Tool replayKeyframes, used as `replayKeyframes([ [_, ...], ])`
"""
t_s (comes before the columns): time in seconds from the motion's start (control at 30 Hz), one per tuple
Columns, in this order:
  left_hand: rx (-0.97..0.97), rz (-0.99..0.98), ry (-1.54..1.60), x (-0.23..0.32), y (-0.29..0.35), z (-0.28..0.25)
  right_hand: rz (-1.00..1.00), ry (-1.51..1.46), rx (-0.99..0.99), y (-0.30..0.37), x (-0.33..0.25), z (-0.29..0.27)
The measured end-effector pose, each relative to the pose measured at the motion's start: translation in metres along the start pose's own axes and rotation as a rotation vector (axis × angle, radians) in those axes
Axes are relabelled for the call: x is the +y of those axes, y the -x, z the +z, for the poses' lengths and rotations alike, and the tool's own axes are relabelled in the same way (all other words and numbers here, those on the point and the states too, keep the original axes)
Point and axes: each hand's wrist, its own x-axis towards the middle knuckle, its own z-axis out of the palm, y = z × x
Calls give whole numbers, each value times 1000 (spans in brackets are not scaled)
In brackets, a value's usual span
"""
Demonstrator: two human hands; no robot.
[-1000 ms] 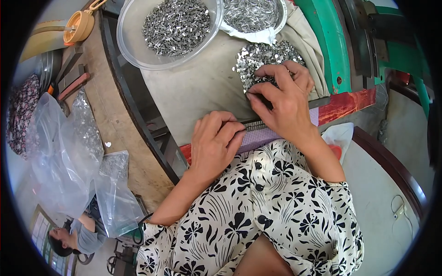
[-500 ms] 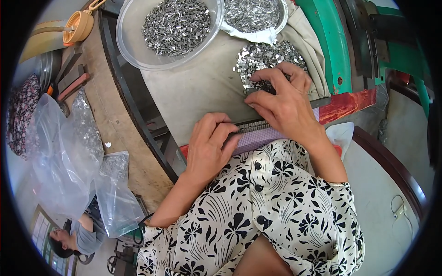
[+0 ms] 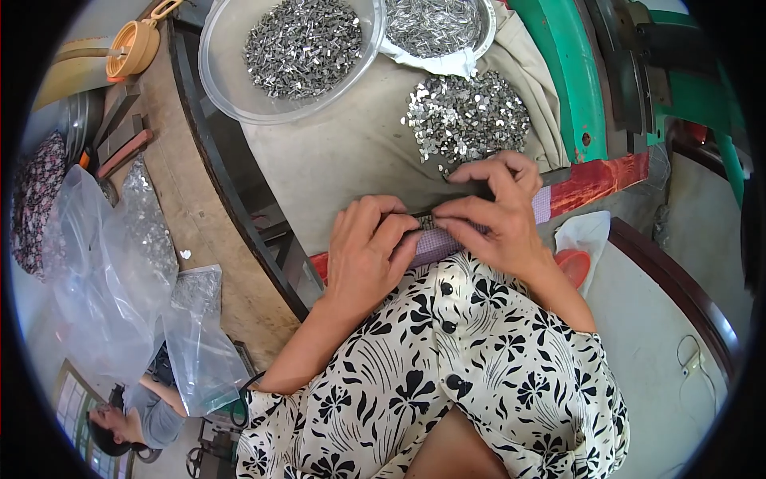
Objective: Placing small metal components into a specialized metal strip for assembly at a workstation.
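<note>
A narrow row of small metal pieces (image 3: 426, 223) lies along the near edge of the cloth-covered work surface, above a purple checked cloth (image 3: 436, 244). At the row's left end, my left hand (image 3: 359, 246) is closed, thumb and forefinger drawn together; what they grip is hidden. My right hand (image 3: 501, 214) pinches thumb and forefinger over the right part of the row, and anything between the tips is too small to make out. Just beyond my right hand spreads a loose heap of flat, shiny metal bits (image 3: 467, 120).
Beyond stand a clear plastic tub (image 3: 217, 89) of short metal pieces and a bowl (image 3: 485, 44) of thin metal pins. A green machine frame (image 3: 576, 88) borders the right. Plastic bags (image 3: 104, 279) lie on the wooden bench (image 3: 211, 211) at left; a person (image 3: 144, 415) sits farther off.
My right hand has come down from the heap of metal bits toward me and left, to the row beside my left hand. My left hand has stayed in place.
</note>
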Motion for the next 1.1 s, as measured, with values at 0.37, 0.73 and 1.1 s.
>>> replayKeyframes([
  [0.37, 7, -30, -20, 6, -2, 2, -149, 214, 67, -53, 7, 2],
  [0.73, 25, 25, -34, 6, -6, 6, -153, 207, 59, -47, 3, 8],
  [1.1, 25, 46, -16, 5, -7, 9, -122, 107, 100, -31, 4, 0],
])
